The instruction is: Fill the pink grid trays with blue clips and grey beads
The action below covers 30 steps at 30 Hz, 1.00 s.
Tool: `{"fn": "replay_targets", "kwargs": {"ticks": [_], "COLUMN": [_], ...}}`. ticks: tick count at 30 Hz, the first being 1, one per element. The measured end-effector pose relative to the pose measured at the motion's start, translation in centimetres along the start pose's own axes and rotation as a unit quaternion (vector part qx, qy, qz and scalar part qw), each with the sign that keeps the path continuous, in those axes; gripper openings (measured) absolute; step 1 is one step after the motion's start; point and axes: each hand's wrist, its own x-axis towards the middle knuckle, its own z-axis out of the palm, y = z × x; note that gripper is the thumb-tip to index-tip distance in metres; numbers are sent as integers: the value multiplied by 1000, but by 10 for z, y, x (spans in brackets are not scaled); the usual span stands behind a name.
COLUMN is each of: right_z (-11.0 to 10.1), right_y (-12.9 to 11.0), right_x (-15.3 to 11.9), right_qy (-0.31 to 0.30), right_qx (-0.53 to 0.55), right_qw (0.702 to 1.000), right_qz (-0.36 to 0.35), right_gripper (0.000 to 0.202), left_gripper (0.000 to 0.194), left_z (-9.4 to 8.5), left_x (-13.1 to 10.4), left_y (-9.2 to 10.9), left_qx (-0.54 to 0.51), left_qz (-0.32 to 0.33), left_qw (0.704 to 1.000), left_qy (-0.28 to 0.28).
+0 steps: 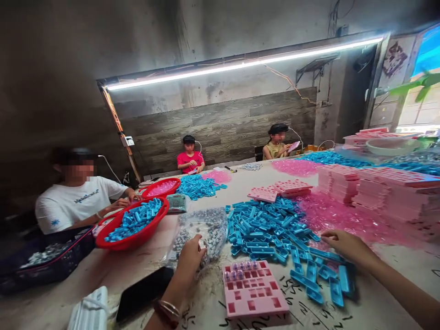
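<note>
My left hand (191, 252) is at the near edge of a clear plastic bag (215, 224) of small grey and silver pieces. Its fingers are curled together, and whatever they may hold is hidden. To the right, my right hand (345, 247) reaches over the edge of a heap of blue plastic trays (264, 229), fingertips drawn together; I cannot make out anything between them. Between my forearms lies a pink slotted board (256, 305). Several clear pieces with dark centres (237, 275) sit in its upper left slots.
Stacked pink boards (385, 192) stand right, behind pink transparent pieces (340, 215). Left are a red basket (132, 245) of blue trays, a black phone (142, 293), a white bundle (90, 309) and a dark crate (74, 250). Three people sit around the table, one close on the left (75, 206).
</note>
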Motion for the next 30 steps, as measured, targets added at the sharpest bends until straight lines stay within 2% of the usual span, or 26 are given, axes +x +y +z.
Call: {"fn": "replay_targets", "kwargs": {"ticks": [3, 5, 8, 11, 14, 16, 17, 19, 21, 24, 27, 30], "right_z": [-3, -7, -14, -18, -22, -28, -32, -43, -53, -61, -53, -37], "right_y": [2, -1, -9, -12, -12, -15, -18, -31, -51, -91, -129, -153], "right_x": [-3, -8, -14, -18, -20, -21, -22, -29, -41, -68, -99, -122], "right_qy": [-17, -31, -44, -32, 3, 19, 23, 25, 5, -82, -141, -205], "right_qx": [20, 11, -31, -65, -85, -79, -69, -30, 26, 120, 137, 109], "right_qw": [999, 999, 998, 997, 996, 996, 996, 997, 996, 981, 960, 939], "right_qz": [-27, -36, -25, -21, -25, -38, -49, -66, -82, -131, -199, -255], "right_gripper": [28, 30, 26, 24, 28, 28, 28, 25, 24, 26, 22, 21], "left_gripper": [49, 50, 52, 53, 36, 22, 21, 28, 37, 40, 39, 30], "left_z": [-2, -3, -3, -5, -10, -12, -13, -10, -3, 8, 12, 8], "left_x": [1, 4, 9, 13, 13, 12, 11, 11, 11, 15, 18, 19], "left_y": [-6, -12, -20, -23, -21, -20, -20, -19, -19, -17, -13, -10], "left_qx": [76, 91, 67, 21, 23, 46, 55, 62, 60, 21, -41, -47], "left_qz": [-16, -13, -6, 0, 22, 24, 24, 34, 64, 119, 163, 162], "left_qw": [997, 995, 996, 998, 997, 997, 998, 997, 996, 993, 985, 985], "left_qy": [21, 34, 53, 66, 73, 51, 34, 7, 8, 4, -30, -31]}}
